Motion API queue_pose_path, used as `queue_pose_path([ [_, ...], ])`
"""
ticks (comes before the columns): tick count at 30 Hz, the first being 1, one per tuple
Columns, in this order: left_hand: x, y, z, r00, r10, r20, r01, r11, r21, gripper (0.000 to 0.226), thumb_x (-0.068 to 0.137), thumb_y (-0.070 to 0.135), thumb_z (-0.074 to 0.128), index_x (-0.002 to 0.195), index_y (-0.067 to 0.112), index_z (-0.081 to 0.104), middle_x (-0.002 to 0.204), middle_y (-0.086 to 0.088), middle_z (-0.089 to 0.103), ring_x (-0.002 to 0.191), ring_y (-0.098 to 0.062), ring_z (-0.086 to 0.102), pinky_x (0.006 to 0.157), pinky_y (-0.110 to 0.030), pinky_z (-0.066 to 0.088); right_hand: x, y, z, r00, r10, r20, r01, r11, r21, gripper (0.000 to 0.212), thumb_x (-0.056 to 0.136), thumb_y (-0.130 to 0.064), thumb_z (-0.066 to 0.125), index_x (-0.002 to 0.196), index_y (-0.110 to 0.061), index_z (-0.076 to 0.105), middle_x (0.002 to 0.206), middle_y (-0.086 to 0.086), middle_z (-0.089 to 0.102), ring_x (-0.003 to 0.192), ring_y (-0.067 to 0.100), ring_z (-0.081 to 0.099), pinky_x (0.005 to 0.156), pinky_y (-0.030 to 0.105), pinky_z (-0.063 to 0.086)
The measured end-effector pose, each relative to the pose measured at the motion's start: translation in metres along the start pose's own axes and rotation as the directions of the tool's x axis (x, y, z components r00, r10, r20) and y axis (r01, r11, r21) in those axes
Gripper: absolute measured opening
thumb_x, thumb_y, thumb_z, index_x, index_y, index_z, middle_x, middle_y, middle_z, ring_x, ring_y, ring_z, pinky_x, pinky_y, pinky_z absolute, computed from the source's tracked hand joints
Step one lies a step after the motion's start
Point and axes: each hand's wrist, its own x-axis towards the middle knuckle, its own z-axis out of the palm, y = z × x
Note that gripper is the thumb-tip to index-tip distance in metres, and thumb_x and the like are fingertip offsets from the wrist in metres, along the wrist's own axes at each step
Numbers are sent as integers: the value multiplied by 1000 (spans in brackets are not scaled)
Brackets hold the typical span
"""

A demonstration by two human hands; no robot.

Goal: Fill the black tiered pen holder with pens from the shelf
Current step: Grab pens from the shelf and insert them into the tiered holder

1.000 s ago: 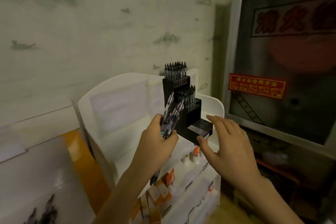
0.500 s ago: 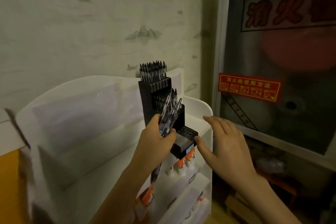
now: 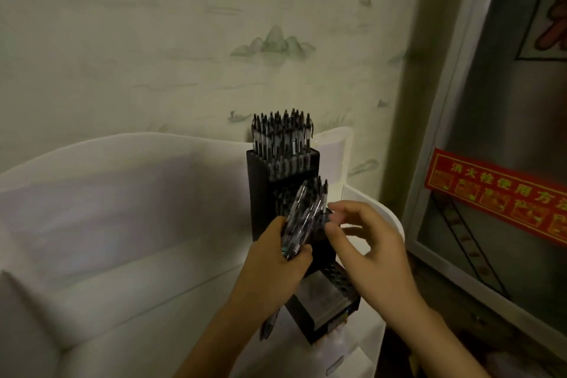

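The black tiered pen holder (image 3: 257, 193) stands on the white shelf (image 3: 122, 255) by the wall. Its top tier is packed with black pens (image 3: 282, 135), and more pens stand in the middle tier behind my hands. The lowest tier (image 3: 336, 276) shows bare holes. My left hand (image 3: 273, 267) grips a bundle of clear-barrelled pens (image 3: 299, 221), held upright in front of the middle tier. My right hand (image 3: 368, 242) has come up to the bundle, and its thumb and forefinger pinch the upper end of one pen.
The shelf's tall white back panel (image 3: 153, 169) rises to the left, and its rounded right edge (image 3: 395, 224) lies just past my right hand. A grey glass-fronted cabinet (image 3: 491, 120) with a red notice (image 3: 497, 190) stands at the right. Patterned wallpaper is behind.
The view has drawn closer to the holder. My right hand has moved from open beside the lowest tier up and left to the pen bundle, its fingers closing. My left hand still holds the bundle.
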Motion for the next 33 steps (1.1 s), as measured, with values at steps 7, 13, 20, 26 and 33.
queue_pose_path([
  [7, 39, -7, 31, 999, -13, -53, 14, 1000, 26, 17, 89, 20, 63, 89, 31, 50, 71, 10, 55, 59, 2, 52, 55, -11, 39, 58, 31, -11, 933, 266, 241, -340, 869, 359, 25, 77, -26, 70, 98, -12, 71, 79, 11, 72, 75, 23, 69, 69, 23, 57],
  [13, 58, -5, 56, 996, -71, -51, 70, 997, -23, 11, 88, 18, 63, 87, 24, 55, 64, 11, 56, 53, 0, 48, 52, -15, 41, 85, 68, -21, 831, 329, 448, -516, 756, 402, 34, 73, -24, 69, 98, -1, 72, 85, 16, 74, 75, 24, 70, 67, 24, 57],
  [20, 70, 3, 70, 986, -139, -91, 137, 990, -25, 14, 88, 26, 66, 97, 30, 58, 70, 13, 61, 57, 3, 55, 53, -16, 44, 113, 86, -32, 813, 341, 471, -563, 665, 491, 22, 83, -14, 65, 98, 1, 71, 90, 19, 74, 81, 31, 71, 72, 30, 60],
  [26, 58, 4, 65, 982, -136, -132, 131, 990, -48, 13, 92, 22, 62, 85, 30, 55, 65, 14, 56, 53, 4, 52, 49, -13, 40, 146, 98, -48, 889, 374, 264, -457, 681, 572, 16, 89, -9, 63, 99, 2, 69, 82, 14, 73, 72, 24, 70, 70, 28, 60],
  [33, 51, 1, 49, 973, -183, -143, 174, 982, -72, 17, 94, 19, 60, 82, 30, 53, 57, 15, 55, 47, -1, 50, 46, -23, 43, 142, 108, -32, 989, 86, 123, -113, 967, 228, 14, 87, -13, 68, 91, -26, 68, 79, -6, 73, 77, 12, 71, 76, 25, 56],
])
